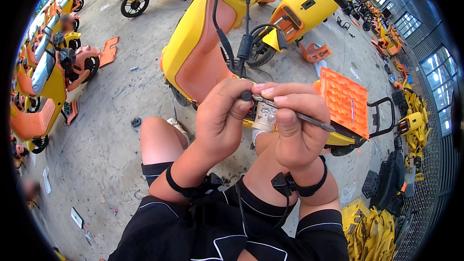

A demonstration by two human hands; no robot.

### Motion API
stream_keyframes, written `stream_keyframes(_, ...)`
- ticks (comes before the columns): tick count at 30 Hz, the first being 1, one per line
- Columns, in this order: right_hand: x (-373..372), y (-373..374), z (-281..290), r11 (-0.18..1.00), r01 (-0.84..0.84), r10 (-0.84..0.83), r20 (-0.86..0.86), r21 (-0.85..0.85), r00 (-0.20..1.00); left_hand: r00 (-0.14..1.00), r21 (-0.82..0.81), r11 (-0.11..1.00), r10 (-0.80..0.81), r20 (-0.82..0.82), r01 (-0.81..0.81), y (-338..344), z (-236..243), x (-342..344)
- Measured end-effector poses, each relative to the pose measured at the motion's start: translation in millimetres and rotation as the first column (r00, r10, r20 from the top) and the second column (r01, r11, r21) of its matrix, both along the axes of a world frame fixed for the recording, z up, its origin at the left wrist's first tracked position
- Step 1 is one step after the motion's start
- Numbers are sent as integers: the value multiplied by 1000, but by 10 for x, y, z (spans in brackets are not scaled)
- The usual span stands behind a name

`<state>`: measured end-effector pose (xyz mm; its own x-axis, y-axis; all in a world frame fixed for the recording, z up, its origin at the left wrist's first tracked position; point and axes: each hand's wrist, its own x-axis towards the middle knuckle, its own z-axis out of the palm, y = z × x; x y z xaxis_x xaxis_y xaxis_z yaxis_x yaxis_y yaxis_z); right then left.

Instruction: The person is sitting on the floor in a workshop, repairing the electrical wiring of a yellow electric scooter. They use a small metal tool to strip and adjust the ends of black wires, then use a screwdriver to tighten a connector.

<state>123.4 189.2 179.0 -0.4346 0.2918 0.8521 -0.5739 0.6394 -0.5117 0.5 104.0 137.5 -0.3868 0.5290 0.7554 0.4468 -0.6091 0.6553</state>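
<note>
My left hand (223,115) pinches a small round black piece (246,96), perhaps a cable end or plug, between thumb and forefinger. My right hand (300,118) is closed around a thin metal screwdriver bit (309,119), which slants down to the right under the thumb. Its tip (257,97) lies close beside the black piece; whether they touch I cannot tell. Both hands are raised over my knees, in front of a yellow and orange electric scooter (193,53). Black cables (245,46) with an inline cylinder hang from its handlebar area behind my fingers.
An orange ribbed panel (344,104) rests on the scooter's rear, with a thin rod on it. Another yellow scooter (309,7) stands just beyond. Parked scooters (46,87) line the left. Yellow body panels (369,232) and black baskets (389,181) lie at the right.
</note>
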Motion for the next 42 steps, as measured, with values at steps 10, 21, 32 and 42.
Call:
stream_keyframes(10, 22, -7, 6, 998, 33, -35, 30, 53, 999, 997, 6, 998, 70, -40, -70, -20, 60, -12)
stream_keyframes(21, -4, 15, -16, 1000, 13, -13, -12, -16, 1000, 1000, -40, 999, -15, 6, 15, -25, 56, 46)
stream_keyframes(32, 40, 26, 19, 993, -86, 79, -81, -86, 994, 998, -3, 999, 34, 48, -34, 12, 43, 58)
stream_keyframes(42, 108, 2, 34, 996, -57, 52, -60, -72, 997, 999, -101, 995, 29, 39, -25, -34, 57, 67)
